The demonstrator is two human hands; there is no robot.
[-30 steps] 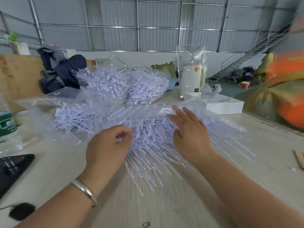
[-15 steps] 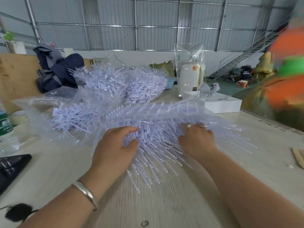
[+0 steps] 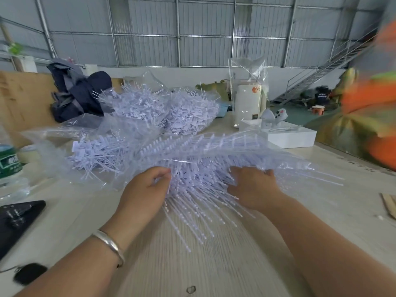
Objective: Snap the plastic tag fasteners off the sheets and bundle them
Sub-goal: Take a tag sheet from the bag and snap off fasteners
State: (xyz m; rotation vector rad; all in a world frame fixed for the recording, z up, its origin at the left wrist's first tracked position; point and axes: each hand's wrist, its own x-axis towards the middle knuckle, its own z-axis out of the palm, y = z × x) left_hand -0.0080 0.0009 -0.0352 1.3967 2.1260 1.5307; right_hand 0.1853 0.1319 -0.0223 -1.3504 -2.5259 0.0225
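Left hand (image 3: 145, 189), right hand (image 3: 255, 187); both curled into fastener sheets (image 3: 203, 168)

Translucent glossy plastic fasteners (image 3: 192, 202), matt wooden table (image 3: 192, 264)

Pale lilac-white tag fasteners (image 3: 192, 196), silver bracelet (image 3: 110, 246), green-labelled bottle (image 3: 9, 162), navy clothing (image 3: 79, 95).

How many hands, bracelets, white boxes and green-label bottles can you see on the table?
Bare hands: 2, the left hand and the right hand
Silver metal bracelet: 1
Flat white cardboard box: 1
Clear plastic bottle with a green label: 1
Total: 5
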